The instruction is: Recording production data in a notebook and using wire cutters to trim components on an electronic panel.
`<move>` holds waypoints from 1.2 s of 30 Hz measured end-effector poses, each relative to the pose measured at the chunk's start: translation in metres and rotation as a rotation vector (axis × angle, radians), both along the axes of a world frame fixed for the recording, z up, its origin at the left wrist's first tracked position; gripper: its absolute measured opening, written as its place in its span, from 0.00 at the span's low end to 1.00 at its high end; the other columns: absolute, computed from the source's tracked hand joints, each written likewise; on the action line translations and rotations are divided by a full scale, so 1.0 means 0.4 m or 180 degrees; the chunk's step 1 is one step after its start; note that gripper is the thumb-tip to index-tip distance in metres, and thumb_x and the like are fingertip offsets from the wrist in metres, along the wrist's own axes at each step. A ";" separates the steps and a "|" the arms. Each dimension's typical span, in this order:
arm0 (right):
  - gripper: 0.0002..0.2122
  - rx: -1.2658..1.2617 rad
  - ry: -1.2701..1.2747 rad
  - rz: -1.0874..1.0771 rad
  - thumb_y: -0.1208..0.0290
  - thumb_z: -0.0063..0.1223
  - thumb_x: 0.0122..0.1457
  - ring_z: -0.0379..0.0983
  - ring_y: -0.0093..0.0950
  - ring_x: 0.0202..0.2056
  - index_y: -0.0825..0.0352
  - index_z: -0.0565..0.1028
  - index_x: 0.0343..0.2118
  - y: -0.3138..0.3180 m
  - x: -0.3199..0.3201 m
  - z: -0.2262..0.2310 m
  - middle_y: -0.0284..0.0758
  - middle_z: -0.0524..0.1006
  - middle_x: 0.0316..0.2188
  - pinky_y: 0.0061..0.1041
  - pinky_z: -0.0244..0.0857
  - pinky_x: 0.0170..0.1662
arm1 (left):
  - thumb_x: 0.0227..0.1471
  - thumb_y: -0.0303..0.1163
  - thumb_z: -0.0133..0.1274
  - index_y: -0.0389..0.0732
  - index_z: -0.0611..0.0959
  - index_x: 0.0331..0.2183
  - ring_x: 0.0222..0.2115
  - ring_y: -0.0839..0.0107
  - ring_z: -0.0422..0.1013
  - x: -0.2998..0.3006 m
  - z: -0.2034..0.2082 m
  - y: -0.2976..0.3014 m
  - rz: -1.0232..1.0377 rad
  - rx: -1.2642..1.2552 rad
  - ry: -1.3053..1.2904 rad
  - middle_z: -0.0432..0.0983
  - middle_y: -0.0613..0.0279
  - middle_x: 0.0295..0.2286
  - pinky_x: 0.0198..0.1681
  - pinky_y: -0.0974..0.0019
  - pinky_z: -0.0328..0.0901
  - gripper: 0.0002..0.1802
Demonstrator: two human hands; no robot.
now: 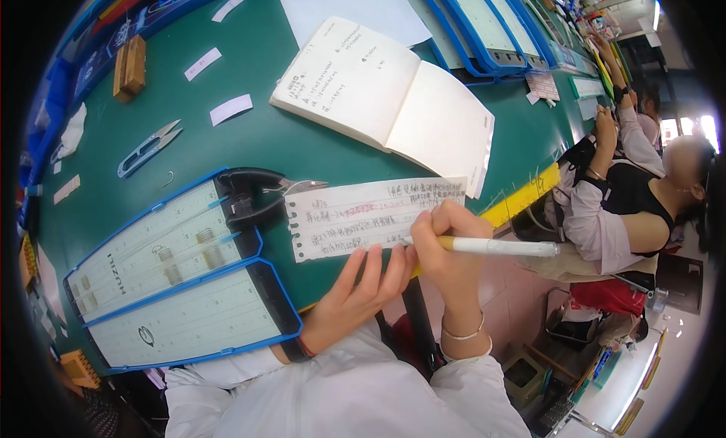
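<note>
A pen [499, 246] with a white barrel is gripped in my right hand [451, 249], its tip down at the lower edge of a torn strip of lined paper [306, 230]. Handwriting covers much of the strip, with a reddish crossed-out patch. My left hand [359, 290] lies on the strip's near edge, fingers stretched out. Just left of the paper are small pliers [253, 198] with black handles, their jaws touching or overlapping its top edge. Beyond the strip an open notebook [442, 109] shows a written left page and a mostly blank right page.
Two blue-framed boards [181, 317] with printed scales and small coils lie at left on the green table [249, 147]. Thread snips [149, 148], a hook [168, 179], paper slips [231, 110] and a wooden block [129, 69] lie beyond. A yellow ruler edge [522, 197] borders the table; another person [628, 181] sits right.
</note>
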State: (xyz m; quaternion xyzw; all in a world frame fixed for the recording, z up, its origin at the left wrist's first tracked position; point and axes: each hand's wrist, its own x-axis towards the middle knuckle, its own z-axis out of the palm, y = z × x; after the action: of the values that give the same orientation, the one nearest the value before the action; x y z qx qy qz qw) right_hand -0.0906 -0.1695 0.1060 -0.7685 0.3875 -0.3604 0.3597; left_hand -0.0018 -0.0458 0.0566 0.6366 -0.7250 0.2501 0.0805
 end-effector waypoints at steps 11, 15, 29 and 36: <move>0.14 0.0030 -0.0042 -0.0088 0.86 0.51 0.43 0.51 0.12 0.12 0.68 0.58 0.12 -0.008 0.002 0.000 0.29 0.57 0.08 0.17 0.48 0.15 | 0.53 0.36 0.43 0.47 0.67 0.54 0.49 0.71 0.60 0.003 0.006 -0.001 0.0003 0.0012 -0.0027 0.61 0.68 0.48 0.55 0.67 0.60 0.25; 0.14 -0.0002 -0.0051 -0.0153 0.86 0.51 0.43 0.51 0.13 0.12 0.68 0.58 0.12 -0.006 0.002 0.001 0.30 0.57 0.08 0.17 0.48 0.15 | 0.53 0.36 0.43 0.47 0.67 0.54 0.49 0.70 0.60 0.002 0.004 -0.002 -0.0005 0.0000 -0.0032 0.61 0.68 0.48 0.55 0.67 0.60 0.25; 0.13 -0.0032 0.0013 -0.0063 0.87 0.51 0.42 0.51 0.13 0.12 0.68 0.58 0.12 -0.008 0.001 0.006 0.30 0.59 0.08 0.17 0.48 0.15 | 0.53 0.36 0.43 0.47 0.67 0.54 0.49 0.70 0.60 0.004 0.006 0.000 -0.0007 0.0023 -0.0013 0.61 0.67 0.48 0.55 0.66 0.60 0.25; 0.13 -0.0020 -0.0021 -0.0118 0.86 0.51 0.42 0.52 0.13 0.12 0.68 0.59 0.12 -0.006 0.000 0.003 0.30 0.60 0.08 0.17 0.49 0.15 | 0.53 0.36 0.43 0.47 0.67 0.54 0.50 0.70 0.60 0.002 0.005 0.000 -0.0002 0.0031 -0.0025 0.61 0.67 0.48 0.55 0.66 0.59 0.25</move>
State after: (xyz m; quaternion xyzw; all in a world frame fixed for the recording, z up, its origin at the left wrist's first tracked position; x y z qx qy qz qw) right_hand -0.0907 -0.1721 0.1071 -0.7611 0.3993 -0.3708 0.3518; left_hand -0.0011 -0.0457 0.0585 0.6358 -0.7268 0.2490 0.0746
